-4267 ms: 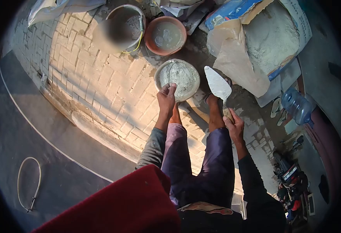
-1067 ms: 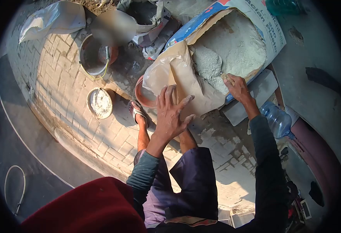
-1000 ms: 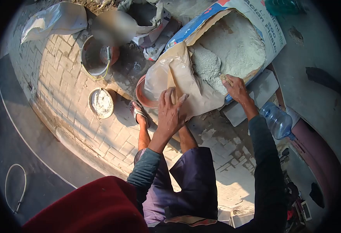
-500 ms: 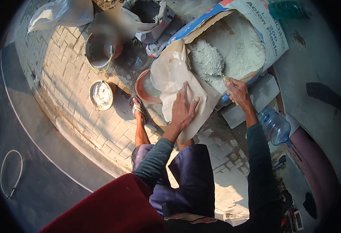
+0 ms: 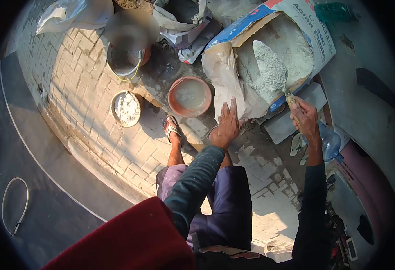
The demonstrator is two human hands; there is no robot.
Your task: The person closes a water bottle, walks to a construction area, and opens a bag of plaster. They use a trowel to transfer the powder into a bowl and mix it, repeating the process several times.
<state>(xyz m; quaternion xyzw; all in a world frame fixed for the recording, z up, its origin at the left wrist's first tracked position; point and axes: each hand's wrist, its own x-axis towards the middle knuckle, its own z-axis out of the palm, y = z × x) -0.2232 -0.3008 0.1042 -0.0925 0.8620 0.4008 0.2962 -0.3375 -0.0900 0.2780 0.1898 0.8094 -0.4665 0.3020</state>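
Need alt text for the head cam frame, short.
Seen from above, the right hand holds a trowel heaped with pale grey powder over an open sack, while the left hand lies flat on the sack's paper flap. A terracotta bowl, a small pan and a bucket stand on the brick paving beside it.

Warm sunlight is slanting across the brick paving (image 5: pixel 82 85), throwing long shadows. On the left a dark road (image 5: pixel 49 225) is curving past, grey concrete (image 5: pixel 370 49) lying right.
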